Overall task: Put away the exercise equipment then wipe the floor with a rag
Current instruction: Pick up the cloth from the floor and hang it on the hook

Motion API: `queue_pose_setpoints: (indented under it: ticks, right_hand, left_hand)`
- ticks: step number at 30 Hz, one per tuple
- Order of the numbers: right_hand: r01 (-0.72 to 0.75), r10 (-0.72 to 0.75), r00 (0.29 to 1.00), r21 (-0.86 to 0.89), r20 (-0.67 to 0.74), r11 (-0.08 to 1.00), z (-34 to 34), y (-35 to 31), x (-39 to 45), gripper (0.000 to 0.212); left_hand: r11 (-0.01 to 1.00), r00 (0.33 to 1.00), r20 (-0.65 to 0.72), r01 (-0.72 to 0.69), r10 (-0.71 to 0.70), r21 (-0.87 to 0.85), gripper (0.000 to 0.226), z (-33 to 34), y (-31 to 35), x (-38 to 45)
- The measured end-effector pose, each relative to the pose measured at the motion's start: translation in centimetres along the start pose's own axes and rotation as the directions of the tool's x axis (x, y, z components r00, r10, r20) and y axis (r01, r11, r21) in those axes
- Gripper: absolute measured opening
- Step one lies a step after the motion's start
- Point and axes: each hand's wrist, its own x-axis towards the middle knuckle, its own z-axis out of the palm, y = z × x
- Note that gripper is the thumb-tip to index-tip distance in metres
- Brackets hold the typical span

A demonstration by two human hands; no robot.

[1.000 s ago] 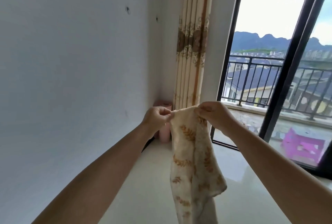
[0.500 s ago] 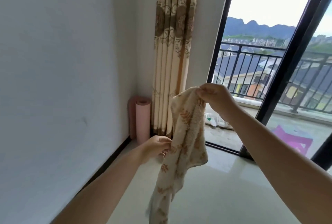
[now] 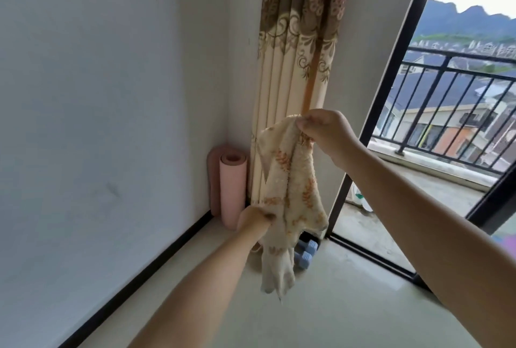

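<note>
Hanging in front of the curtain [image 3: 296, 96], the rag [image 3: 290, 194] is held in the air between both hands, well above the floor [image 3: 349, 305]. Its top corner is pinched by the fingers of the right hand [image 3: 324, 131]; a fold lower down along its left edge is gripped in the closed left hand [image 3: 255, 220]. The loose lower end dangles below the left hand.

Equipment noted: a pink rolled mat [image 3: 233, 188] is stood upright in the corner just beside the curtain; blue dumbbells [image 3: 305, 252] are seen on the floor behind the rag, partly hidden by it. The putting-away step is judged done; wiping is not yet begun.

Handling, judged from the drape: the rag is taken to be light, soft and limp, with a fuzzy pile, not slippery and not fragile. No shape is kept unsupported, so it is best held by corners or edges while being spread or folded. For wiping, a folded pad pressed flat under the palm is judged more suitable than a pinch. Wet or dry cannot be told.
</note>
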Motion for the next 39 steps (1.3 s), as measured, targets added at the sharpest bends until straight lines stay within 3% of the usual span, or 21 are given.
queue_pose_setpoints:
  ticks: [3, 5, 9, 13, 17, 20, 23, 25, 27, 29, 30, 33, 39]
  right_hand:
    - [-0.029, 0.027, 0.997, -0.028, -0.069, 0.999, -1.2, 2.7, 5.0, 0.015]
    - [-0.095, 0.093, 0.985, -0.002, -0.148, 0.996, -1.6, 4.8, 8.4, 0.017]
    - [-0.186, 0.187, 0.966, 0.027, -0.177, 0.982, 0.0, 8.5, 14.4, 0.023]
    - [-0.272, 0.279, 0.945, 0.067, -0.168, 0.96, 4.4, 11.1, 20.8, 0.022]
    - [-0.315, 0.317, 0.946, 0.033, -0.066, 0.948, 9.9, 12.2, 27.4, 0.015]
    - [-0.297, 0.299, 0.954, -0.061, 0.017, 0.953, 14.4, 11.8, 31.9, 0.011]
    - [-0.158, 0.238, 0.955, -0.374, 0.179, 0.914, 19.5, 10.0, 35.7, 0.01]
    - [-0.033, 0.119, 0.956, -0.306, 0.268, 0.952, 23.3, 8.0, 38.0, 0.006]
    - [0.008, 0.013, 0.902, -0.047, 0.432, 0.999, 26.7, 4.7, 39.6, 0.018]
    - [-0.098, -0.131, 0.746, 0.302, 0.653, 0.948, 29.8, 1.2, 40.8, 0.026]
    - [-0.152, -0.206, 0.655, 0.394, 0.727, 0.907, 31.1, -0.4, 41.4, 0.024]
    - [-0.107, -0.359, 0.462, 0.453, 0.811, 0.885, 35.1, -4.4, 43.5, 0.018]
    - [0.085, -0.562, 0.363, 0.574, 0.743, 0.815, 39.8, -11.9, 47.3, 0.014]
  left_hand:
    - [0.986, 0.995, -0.083, -0.035, 0.049, 0.162, 0.024, -0.3, 1.8, 4.7]
    - [0.982, 0.991, -0.111, -0.056, 0.077, 0.181, 0.038, -1.7, 1.6, 8.1]
    - [0.98, 0.993, 0.07, -0.111, 0.1, 0.166, 0.035, -7.1, 1.1, 13.5]
    - [0.997, 0.984, 0.158, -0.08, 0.082, -0.014, 0.025, -14.2, 1.8, 18.4]
    - [0.986, 0.986, 0.127, -0.095, 0.112, -0.135, 0.014, -21.8, 2.7, 23.0]
    - [0.97, 0.992, 0.027, -0.113, 0.121, -0.215, 0.014, -27.0, 3.8, 25.9]
    - [0.964, 0.986, -0.119, -0.142, 0.118, -0.224, 0.018, -31.8, 5.0, 27.9]
    - [0.964, 0.967, -0.215, -0.18, 0.137, -0.194, 0.021, -34.9, 5.6, 28.8]
    - [0.971, 0.943, -0.292, -0.203, 0.158, -0.129, 0.023, -37.7, 5.9, 29.6]
    - [0.979, 0.922, -0.345, -0.201, 0.174, -0.044, 0.018, -40.2, 6.0, 30.3]
    - [0.981, 0.909, -0.376, -0.195, 0.18, -0.001, 0.016, -41.4, 6.1, 30.5]
    - [0.982, 0.849, -0.494, -0.166, 0.186, 0.084, 0.014, -45.5, 6.1, 30.9]
    - [0.981, 0.741, -0.647, -0.093, 0.18, 0.168, 0.016, -52.4, 7.9, 30.3]
